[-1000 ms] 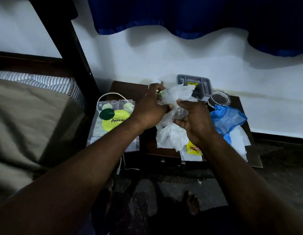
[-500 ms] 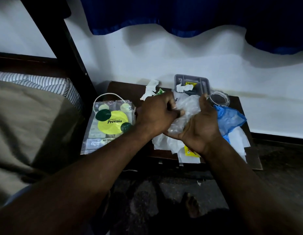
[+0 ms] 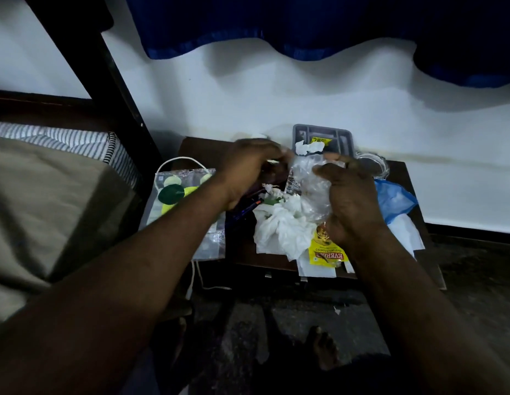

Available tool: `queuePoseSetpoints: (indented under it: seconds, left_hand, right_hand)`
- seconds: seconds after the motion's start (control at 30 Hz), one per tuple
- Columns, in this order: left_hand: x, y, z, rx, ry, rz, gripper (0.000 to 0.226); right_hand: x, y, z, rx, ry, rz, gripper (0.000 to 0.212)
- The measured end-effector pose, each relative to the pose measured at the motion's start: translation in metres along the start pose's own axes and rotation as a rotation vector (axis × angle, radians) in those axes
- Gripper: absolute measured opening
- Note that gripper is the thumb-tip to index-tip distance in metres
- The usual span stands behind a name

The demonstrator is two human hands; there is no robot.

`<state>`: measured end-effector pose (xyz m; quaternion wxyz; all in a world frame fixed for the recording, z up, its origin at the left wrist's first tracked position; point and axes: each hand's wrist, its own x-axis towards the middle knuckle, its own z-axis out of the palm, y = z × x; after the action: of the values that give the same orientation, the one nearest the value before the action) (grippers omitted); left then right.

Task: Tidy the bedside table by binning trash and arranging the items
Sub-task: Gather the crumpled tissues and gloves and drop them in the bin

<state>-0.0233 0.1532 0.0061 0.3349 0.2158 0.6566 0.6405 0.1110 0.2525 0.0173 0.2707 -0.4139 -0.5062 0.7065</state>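
At nine o'clock of the bedside table [image 3: 424,178] leans a clear carry bag [image 3: 188,201] with green and yellow discs; its "Premia" print, legible a second ago, now sits behind the forearm. The left hand [image 3: 248,169] has let go of the plastic bundle it was crumpling and drifted toward ten o'clock, fingers curled, seemingly empty, though blur makes that uncertain. The crumpled clear plastic [image 3: 310,186] is now pinched in the right hand [image 3: 350,201] alone, thumb and fingers closed over it at centre. So the trash is gathered into one hand, probably ready for binning. Below, at six o'clock, a yellow sachet [image 3: 326,252] reads "EVEREST" upside down, beside white tissue [image 3: 282,229].
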Motion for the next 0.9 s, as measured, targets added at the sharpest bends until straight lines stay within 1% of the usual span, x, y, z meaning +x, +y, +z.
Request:
queuePoseSetpoints:
  seconds: [0.03, 0.07, 0.1, 0.13, 0.17, 0.23, 0.33, 0.47, 0.6, 0.67, 0.77, 0.83, 0.9]
  left_hand:
    - [0.009, -0.002, -0.008, 0.195, 0.099, 0.024, 0.015]
    - [0.018, -0.008, -0.017, 0.474, 0.15, 0.053, 0.014]
    - [0.026, -0.016, -0.024, 0.748, 0.144, 0.065, 0.02]
    - [0.035, -0.025, -0.032, 0.944, 0.102, 0.051, 0.028]
    - [0.042, -0.034, -0.037, 1.07, 0.06, 0.022, 0.035]
    - [0.057, -0.048, -0.042, 1.21, 0.032, 0.016, 0.043]
    - [0.082, -0.055, -0.041, 1.287, 0.035, 0.03, 0.042]
    - [0.1, -0.062, -0.041, 1.314, -0.01, -0.104, 0.039]
    - [0.101, -0.064, -0.033, 1.294, -0.001, -0.144, 0.04]
    - [0.1, -0.062, -0.03, 1.339, 0.023, -0.135, 0.042]
    - [0.094, -0.055, -0.033, 1.342, 0.067, -0.091, 0.042]
    - [0.088, -0.05, -0.035, 1.313, 0.119, -0.005, 0.039]
    - [0.083, -0.042, -0.036, 1.236, 0.223, 0.094, 0.035]
  right_hand:
    - [0.001, 0.0, 0.0, -0.037, 0.006, -0.018, 0.027]
    - [0.001, 0.001, -0.001, -0.072, 0.009, -0.036, 0.026]
    - [0.001, 0.001, -0.001, -0.101, 0.01, -0.055, 0.025]
    - [0.001, 0.002, -0.001, -0.12, 0.014, -0.075, 0.024]
    - [0.001, 0.003, -0.002, -0.133, 0.021, -0.092, 0.023]
    - [0.004, 0.005, -0.003, -0.133, 0.032, -0.105, 0.02]
    - [0.007, 0.004, -0.003, -0.112, 0.033, -0.097, 0.021]
    - [0.011, 0.007, -0.004, -0.136, 0.017, -0.101, 0.022]
    - [0.012, 0.011, -0.006, -0.18, -0.023, -0.131, 0.021]
    - [0.012, 0.012, -0.005, -0.187, -0.025, -0.129, 0.021]
    - [0.012, 0.013, -0.003, -0.198, -0.022, -0.14, 0.02]
    - [0.011, 0.013, -0.001, -0.198, -0.028, -0.142, 0.02]
    - [0.01, 0.012, -0.001, -0.211, -0.033, -0.152, 0.021]
